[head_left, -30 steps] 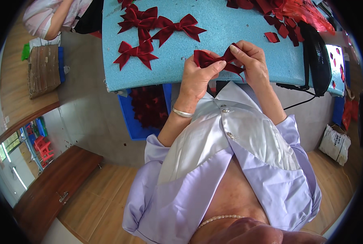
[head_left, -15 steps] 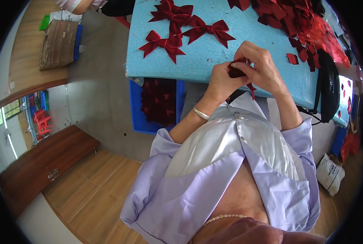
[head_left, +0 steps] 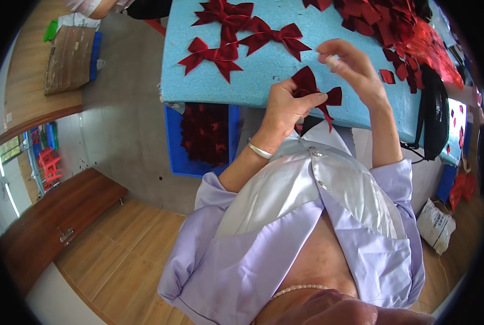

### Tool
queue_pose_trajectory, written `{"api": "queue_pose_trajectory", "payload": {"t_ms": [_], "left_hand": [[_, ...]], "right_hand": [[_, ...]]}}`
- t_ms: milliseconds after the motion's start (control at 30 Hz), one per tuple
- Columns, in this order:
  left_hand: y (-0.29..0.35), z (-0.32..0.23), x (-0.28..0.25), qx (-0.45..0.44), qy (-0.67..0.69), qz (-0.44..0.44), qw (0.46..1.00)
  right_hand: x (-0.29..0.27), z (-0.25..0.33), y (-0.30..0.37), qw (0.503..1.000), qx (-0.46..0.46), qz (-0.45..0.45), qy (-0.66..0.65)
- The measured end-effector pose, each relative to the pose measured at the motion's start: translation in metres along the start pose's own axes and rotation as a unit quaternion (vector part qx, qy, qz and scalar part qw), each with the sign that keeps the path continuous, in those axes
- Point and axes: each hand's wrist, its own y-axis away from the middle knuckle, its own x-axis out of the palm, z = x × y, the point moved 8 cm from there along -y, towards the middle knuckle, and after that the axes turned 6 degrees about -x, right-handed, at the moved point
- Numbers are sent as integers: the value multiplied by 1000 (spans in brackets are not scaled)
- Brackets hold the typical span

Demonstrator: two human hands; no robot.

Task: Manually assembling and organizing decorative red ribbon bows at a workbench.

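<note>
A dark red velvet bow (head_left: pixel 306 82) is pinched at its middle by my left hand (head_left: pixel 288 108), thumb on top, near the front edge of the table. Its loops stick out past the fingers and a tail hangs below the thumb. Raised beside it, apart from the bow, is my right hand (head_left: pixel 358 73). The fingers there are loosely curved and slightly blurred, with a pale patch at the thumb tip; I see nothing held. Several finished red bows (head_left: pixel 212 57) lie on the light blue tabletop (head_left: pixel 252 81), beyond my left hand.
Cut red velvet pieces (head_left: pixel 380 24) are heaped at the far right beside a red plastic bag (head_left: pixel 434 51). A black pouch (head_left: pixel 436 114) hangs at the table's right edge. Under the tabletop stands a blue bin (head_left: pixel 176 154) full of red pieces. Someone's arm (head_left: pixel 102 7) shows at upper left.
My right hand has come off the bow and moved up and to the right. The bow, hidden between both hands before, now shows spread out in my left hand.
</note>
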Motion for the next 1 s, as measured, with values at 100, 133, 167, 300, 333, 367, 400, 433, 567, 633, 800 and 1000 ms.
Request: {"api": "queue_pose_trajectory", "payload": {"t_ms": [100, 133, 167, 300, 333, 367, 400, 433, 567, 633, 800, 1000], "left_hand": [[-1, -5, 2, 10, 0, -2, 1000], [-2, -2, 1, 1, -13, 4, 1000], [-4, 1, 2, -9, -26, 9, 1000], [-6, 2, 3, -12, -25, 18, 999], [-6, 1, 5, -8, -24, 21, 999], [-6, -1, 7, -5, -22, 23, 999], [-5, -2, 8, -5, -22, 24, 999], [-4, 0, 9, -21, -17, 19, 999], [2, 18, 25, -35, -4, 41, 999], [1, 16, 22, -30, -4, 35, 999], [1, 7, 17, -15, -15, 1, 1000], [-5, 14, 17, -28, -35, 6, 999]], "right_hand": [[29, 3, -7, 978, -5, 175, 116], [35, -2, -8, 971, -14, 203, 126], [36, -5, -7, 972, -10, 198, 129], [49, -5, -9, 977, 21, 203, 60], [49, -5, -9, 979, 24, 190, 70], [49, -8, -9, 979, 25, 191, 70], [50, -17, -8, 981, 50, 185, 31], [49, -24, -9, 981, 75, 178, -8], [40, -14, -26, 984, 59, 165, -10], [37, 3, -29, 982, 7, 183, 38], [55, -5, -11, 941, -63, 314, 113], [53, -19, -17, 970, -24, 214, 117]]}}
